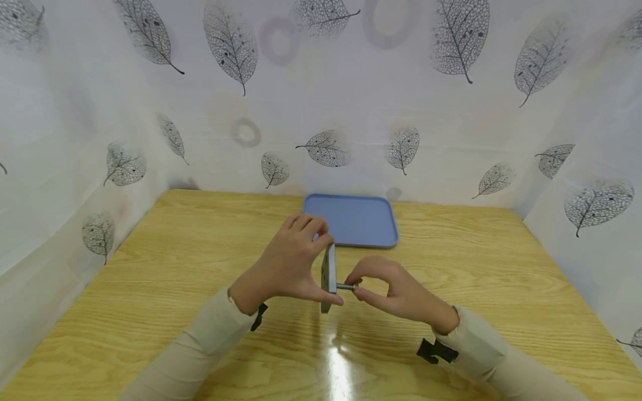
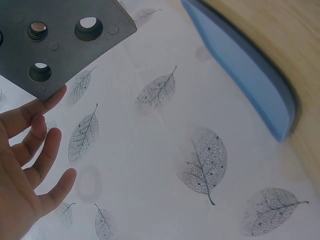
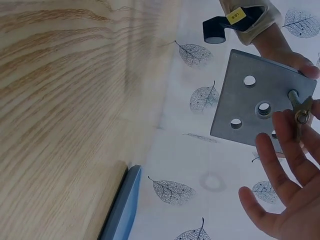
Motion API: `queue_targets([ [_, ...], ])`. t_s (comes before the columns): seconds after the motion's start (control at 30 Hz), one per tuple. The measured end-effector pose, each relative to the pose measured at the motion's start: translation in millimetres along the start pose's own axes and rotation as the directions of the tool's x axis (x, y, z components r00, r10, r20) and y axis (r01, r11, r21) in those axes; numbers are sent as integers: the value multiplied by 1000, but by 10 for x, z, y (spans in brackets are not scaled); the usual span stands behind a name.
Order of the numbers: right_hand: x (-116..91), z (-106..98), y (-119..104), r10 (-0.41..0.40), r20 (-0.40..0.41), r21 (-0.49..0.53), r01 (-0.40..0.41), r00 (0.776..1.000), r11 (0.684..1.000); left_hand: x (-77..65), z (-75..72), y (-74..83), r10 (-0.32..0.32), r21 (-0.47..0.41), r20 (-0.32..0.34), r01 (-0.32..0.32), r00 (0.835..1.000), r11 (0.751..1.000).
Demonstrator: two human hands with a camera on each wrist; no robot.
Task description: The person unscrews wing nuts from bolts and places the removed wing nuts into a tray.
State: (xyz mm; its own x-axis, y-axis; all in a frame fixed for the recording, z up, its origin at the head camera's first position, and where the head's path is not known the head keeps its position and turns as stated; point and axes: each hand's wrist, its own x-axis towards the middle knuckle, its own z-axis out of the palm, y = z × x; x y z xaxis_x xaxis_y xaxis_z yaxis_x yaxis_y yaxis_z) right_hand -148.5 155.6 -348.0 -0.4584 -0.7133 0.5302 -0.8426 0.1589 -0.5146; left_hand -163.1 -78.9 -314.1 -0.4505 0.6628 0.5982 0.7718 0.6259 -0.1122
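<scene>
My left hand [image 1: 296, 259] holds a grey square metal plate [image 1: 329, 273] on edge above the table, fingers at its top edge and thumb at its lower edge. Several round holes pierce the plate [image 3: 245, 102], as the right wrist view shows. From its right face sticks a metal bolt [image 1: 345, 287], seated at a hole near one side. On the bolt's outer end is a brass-coloured wing-shaped head or nut [image 3: 302, 117]. My right hand [image 1: 396, 287] pinches that winged end between thumb and fingertips. In the left wrist view, one finger touches the plate's corner.
A shallow blue tray [image 1: 353, 220] lies at the far side of the wooden table [image 1: 225, 234], just beyond my left hand. Leaf-patterned white cloth [image 1: 326, 100] rises behind the table and along both sides. Black camera mounts [image 1: 437, 351] sit at my wrists.
</scene>
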Motion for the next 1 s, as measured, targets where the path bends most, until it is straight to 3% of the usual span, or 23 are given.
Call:
queue_targets([
  [0.47, -7, 30, -11, -136, -103, -176, 117, 985, 977, -3, 14, 2, 4, 8, -3, -4, 1000, 1000],
  [0.63, 0, 33, 4, -177, -107, -172, 157, 978, 972, 2, 9, 3, 5, 0, -8, -5, 1000, 1000],
  [0.83, 5, 9, -23, -145, -33, -130, 140, 989, 982, 3, 6, -2, 0, 4, 3, 0, 1000, 1000],
  [1.0, -4, 2, -12, -160, -21, -100, 157, 987, 983, 6, 3, 10, 6, 13, 0, -6, 1000, 1000],
])
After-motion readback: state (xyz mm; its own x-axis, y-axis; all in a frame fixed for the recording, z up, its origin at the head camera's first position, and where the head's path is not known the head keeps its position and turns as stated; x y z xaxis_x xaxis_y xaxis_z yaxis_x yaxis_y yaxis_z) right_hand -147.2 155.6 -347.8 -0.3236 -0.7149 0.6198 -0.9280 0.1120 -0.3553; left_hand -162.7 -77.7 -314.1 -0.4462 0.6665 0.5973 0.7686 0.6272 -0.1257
